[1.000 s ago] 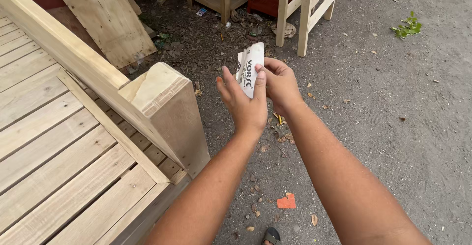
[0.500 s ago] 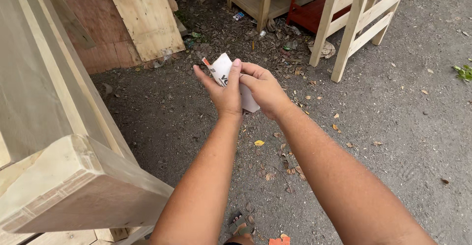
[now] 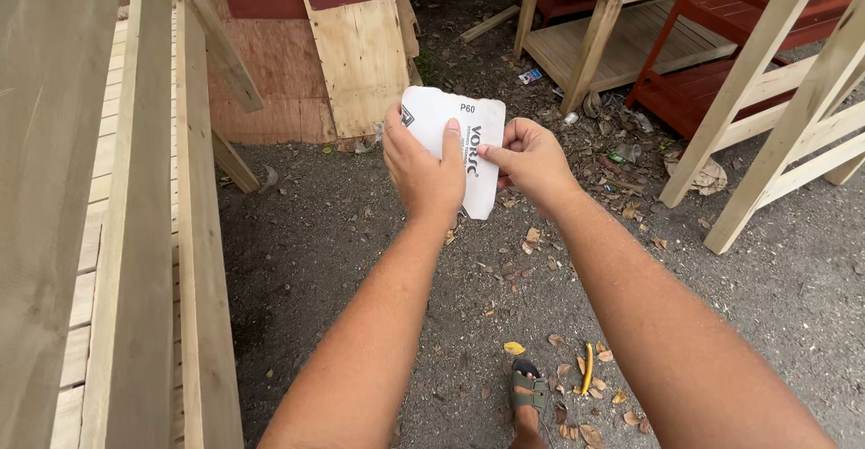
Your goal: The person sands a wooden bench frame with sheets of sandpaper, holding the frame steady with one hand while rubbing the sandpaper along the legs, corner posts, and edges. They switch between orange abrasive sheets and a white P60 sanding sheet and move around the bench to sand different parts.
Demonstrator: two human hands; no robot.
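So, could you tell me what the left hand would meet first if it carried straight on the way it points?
The left hand already grips the white sheet. Beyond that, probably the plywood board leaning ahead, though depth is hard to judge.

I see soft, even daylight with no hard shadows and no glare. The white sheet (image 3: pixel 455 143) is bright but not washed out. The middle looks sharp. The wooden frame (image 3: pixel 135 233) close on my left looks a bit stretched.

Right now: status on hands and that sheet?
Left hand and right hand both grip the white sandpaper sheet, held flat above gravel ground. Nothing in the way.
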